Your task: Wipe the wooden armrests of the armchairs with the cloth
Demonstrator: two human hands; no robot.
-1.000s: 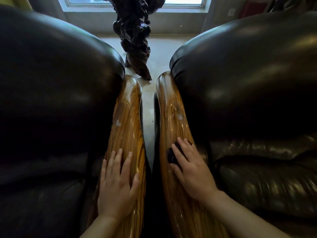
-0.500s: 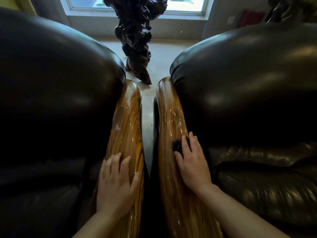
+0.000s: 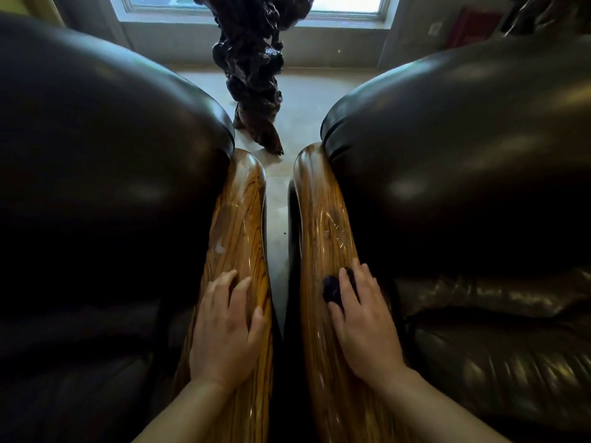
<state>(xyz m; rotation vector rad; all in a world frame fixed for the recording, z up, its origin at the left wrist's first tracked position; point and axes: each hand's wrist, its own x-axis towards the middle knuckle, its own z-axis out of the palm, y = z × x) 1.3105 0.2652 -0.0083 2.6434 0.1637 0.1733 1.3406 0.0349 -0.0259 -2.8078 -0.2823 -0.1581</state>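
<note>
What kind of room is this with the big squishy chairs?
Probably a living room or lounge in a home. Two dark leather armchairs stand side by side with glossy wooden armrests, and a gnarled dark wood sculpture stands on the floor below a window.

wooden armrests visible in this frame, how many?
2. Left armrest lies under the flat left hand; right armrest lies under the right hand pressing the cloth. Outer armrests may be out of frame.

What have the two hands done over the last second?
The right hand slid the small dark cloth forward along the right glossy wooden armrest, toward the window. The left hand stayed flat on the left wooden armrest. Nothing was let go.
</note>
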